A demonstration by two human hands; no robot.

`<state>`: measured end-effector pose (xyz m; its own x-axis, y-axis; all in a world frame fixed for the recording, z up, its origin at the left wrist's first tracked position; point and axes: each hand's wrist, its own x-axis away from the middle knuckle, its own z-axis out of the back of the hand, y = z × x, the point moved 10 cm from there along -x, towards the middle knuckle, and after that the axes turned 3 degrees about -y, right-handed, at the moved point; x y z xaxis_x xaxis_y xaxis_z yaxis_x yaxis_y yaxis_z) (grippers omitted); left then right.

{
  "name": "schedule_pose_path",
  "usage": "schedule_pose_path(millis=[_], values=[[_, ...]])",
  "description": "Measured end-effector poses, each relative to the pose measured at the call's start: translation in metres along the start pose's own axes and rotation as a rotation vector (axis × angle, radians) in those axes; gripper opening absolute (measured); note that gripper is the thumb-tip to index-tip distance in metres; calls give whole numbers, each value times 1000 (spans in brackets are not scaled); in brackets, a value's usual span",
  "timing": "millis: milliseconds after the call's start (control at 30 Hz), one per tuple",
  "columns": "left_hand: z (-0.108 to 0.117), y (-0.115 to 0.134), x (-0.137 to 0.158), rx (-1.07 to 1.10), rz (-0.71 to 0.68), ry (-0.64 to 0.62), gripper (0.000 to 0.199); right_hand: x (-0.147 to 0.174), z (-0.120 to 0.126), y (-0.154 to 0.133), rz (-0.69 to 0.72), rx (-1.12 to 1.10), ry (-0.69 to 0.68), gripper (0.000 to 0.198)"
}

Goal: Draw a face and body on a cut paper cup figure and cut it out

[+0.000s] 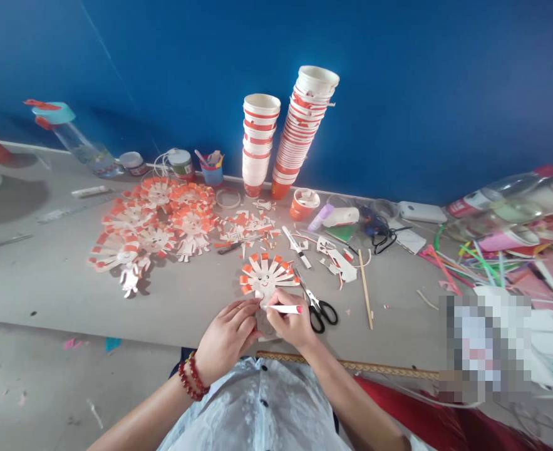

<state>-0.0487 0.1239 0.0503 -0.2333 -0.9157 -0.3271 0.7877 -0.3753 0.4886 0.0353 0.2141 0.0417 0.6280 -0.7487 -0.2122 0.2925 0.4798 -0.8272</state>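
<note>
A paper cutout figure [265, 283] with a smiling drawn face and a fringe of curled orange-tipped strips lies flat on the table before me. My left hand [227, 335], with red bead bracelets at the wrist, grips its lower left edge. Between the fingers of my right hand [295, 324] is a slim white marker with a red end [285, 309], its tip at the figure's body. Part of the body is hidden by both hands. Black-handled scissors [320, 308] lie just right of the figure, blades partly apart.
Finished-looking paper figures [156, 219] pile up at left. Paper scraps [250, 225] and a white marker [297, 247] lie beyond my hands. Two tall paper-cup stacks [307, 125] stand by the blue wall. A wooden stick [365, 288] and a craft-material heap [515, 250] are rightward.
</note>
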Motion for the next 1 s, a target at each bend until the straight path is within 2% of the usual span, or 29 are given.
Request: schedule_pose_path(millis=[567, 1000], values=[[-4, -1, 1, -2, 3, -34, 13, 1, -3, 2, -13, -15, -37, 15], [-2, 0, 0, 1, 4, -12, 14, 2, -5, 6, -29, -51, -54, 15]])
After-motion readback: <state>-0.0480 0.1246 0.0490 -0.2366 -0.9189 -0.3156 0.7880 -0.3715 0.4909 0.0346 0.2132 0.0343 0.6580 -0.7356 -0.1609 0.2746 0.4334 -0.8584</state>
